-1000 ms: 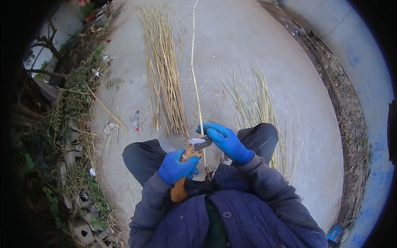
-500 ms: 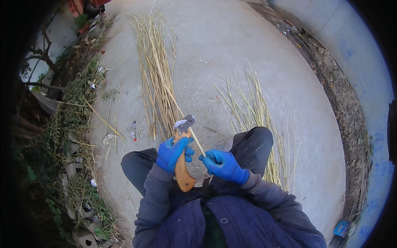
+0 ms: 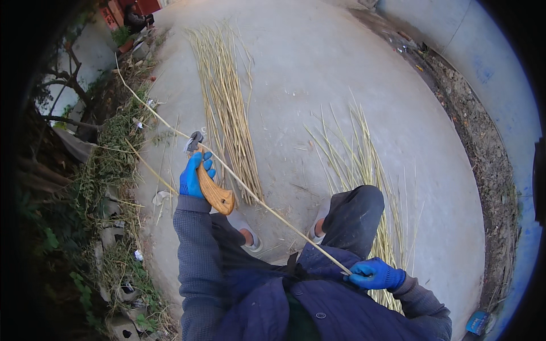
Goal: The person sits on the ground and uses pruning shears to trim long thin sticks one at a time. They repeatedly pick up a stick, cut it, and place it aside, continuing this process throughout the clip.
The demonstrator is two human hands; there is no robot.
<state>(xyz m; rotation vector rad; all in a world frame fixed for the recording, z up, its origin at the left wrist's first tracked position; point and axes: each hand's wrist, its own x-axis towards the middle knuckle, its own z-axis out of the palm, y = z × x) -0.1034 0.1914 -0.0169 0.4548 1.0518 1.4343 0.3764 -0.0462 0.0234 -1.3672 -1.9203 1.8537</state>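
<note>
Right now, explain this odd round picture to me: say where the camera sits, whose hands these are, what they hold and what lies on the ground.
The camera sits on a person's head and looks down through a fisheye lens, so straight edges bend. The blue-gloved hands are that person's own. The left hand grips a knife with a wooden handle and a metal head. The right hand pinches one end of a long thin stalk that runs under the knife and away to the left. On the concrete ground lie a tidy bundle of stalks and a looser spread of stalks by the knee.
</note>
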